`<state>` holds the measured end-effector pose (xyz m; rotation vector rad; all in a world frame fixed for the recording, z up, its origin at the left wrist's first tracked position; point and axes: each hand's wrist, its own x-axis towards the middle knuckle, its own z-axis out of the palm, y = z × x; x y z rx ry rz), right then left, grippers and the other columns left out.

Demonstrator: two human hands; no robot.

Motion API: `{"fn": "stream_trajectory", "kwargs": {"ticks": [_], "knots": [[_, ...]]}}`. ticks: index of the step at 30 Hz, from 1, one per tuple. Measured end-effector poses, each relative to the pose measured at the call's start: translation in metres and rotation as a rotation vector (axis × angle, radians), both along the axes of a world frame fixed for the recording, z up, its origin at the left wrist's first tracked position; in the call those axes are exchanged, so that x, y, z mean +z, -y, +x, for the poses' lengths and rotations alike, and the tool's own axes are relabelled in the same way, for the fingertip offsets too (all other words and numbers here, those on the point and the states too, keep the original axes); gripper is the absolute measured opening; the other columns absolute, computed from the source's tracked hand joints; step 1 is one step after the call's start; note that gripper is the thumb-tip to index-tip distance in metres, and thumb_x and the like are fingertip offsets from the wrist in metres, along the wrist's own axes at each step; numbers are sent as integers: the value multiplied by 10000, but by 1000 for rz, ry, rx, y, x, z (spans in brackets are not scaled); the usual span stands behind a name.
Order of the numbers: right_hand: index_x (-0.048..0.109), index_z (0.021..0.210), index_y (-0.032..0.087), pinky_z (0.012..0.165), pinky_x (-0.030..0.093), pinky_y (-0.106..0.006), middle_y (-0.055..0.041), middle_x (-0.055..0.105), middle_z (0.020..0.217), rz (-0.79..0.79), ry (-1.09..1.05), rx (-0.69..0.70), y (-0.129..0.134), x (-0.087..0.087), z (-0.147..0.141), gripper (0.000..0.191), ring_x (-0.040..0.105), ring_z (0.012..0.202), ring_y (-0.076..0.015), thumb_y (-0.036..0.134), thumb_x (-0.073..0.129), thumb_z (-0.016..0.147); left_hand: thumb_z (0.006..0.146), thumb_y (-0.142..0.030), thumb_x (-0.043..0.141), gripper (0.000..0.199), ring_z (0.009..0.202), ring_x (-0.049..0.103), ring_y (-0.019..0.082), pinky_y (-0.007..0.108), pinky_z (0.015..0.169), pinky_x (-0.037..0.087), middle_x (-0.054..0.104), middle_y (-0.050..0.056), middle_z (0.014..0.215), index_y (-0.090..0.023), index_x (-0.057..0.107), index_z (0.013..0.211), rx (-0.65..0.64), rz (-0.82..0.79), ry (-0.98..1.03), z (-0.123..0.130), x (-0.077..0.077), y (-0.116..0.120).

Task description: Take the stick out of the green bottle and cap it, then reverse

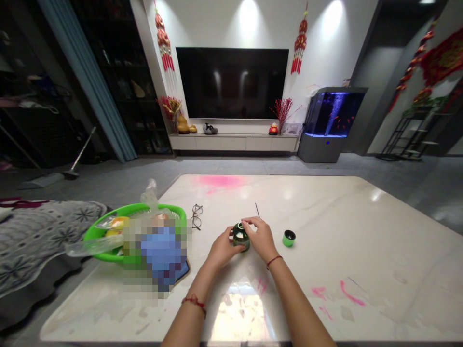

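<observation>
A small dark green glass bottle (pixel 241 238) stands on the marble-look table, near its middle. My left hand (pixel 223 249) is wrapped round the bottle's left side and lower front. At the bottle's rim, my right hand (pixel 261 236) has its fingers pinched together over the opening; anything between them is too small to make out. A green cup-shaped cap (pixel 288 238) with a dark inside sits to the right of my right hand. Behind that hand lies a thin dark stick (pixel 257 210).
Eyeglasses (pixel 196 217) lie left of the bottle. A green basket (pixel 104 255) with plastic bags and fruit is at the table's left, beside a blurred blue patch. Pink marks (pixel 351 295) show on the tabletop (pixel 383 231).
</observation>
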<state>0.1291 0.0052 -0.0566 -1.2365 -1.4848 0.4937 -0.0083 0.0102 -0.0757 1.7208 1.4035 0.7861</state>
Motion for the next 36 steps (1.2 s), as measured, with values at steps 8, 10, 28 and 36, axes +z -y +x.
{"fn": "stream_trajectory", "kwargs": {"ticks": [8,10,28,36], "knots": [[680,765,200,777,449,-318,-43,674,805,-3,-1,6,-3,-4,-1,161,599,790,-172,256,530,749,533,-239,698,614,859,621,194,272,737,465,615,77,1080,-193,500,1112,5,2,13,0,-1,0],[678,762,202,777,450,-318,-41,674,803,-7,-2,4,-3,-4,-1,157,599,788,-171,257,533,745,537,-240,698,609,859,621,191,271,741,465,616,73,1080,-196,500,1110,4,3,11,0,-1,0],[637,895,163,709,448,-304,-86,667,876,-237,137,-334,-8,-12,37,247,603,790,-197,282,461,770,554,-272,684,612,868,613,201,275,752,449,610,67,1080,-204,488,1130,23,6,-68,1,4,3],[620,1013,138,764,413,-279,-124,640,967,-498,598,-391,-5,-17,45,295,585,923,-215,239,465,783,549,-277,691,606,855,610,202,274,743,442,612,68,1072,-207,500,1119,33,9,-71,1,4,3]]}}
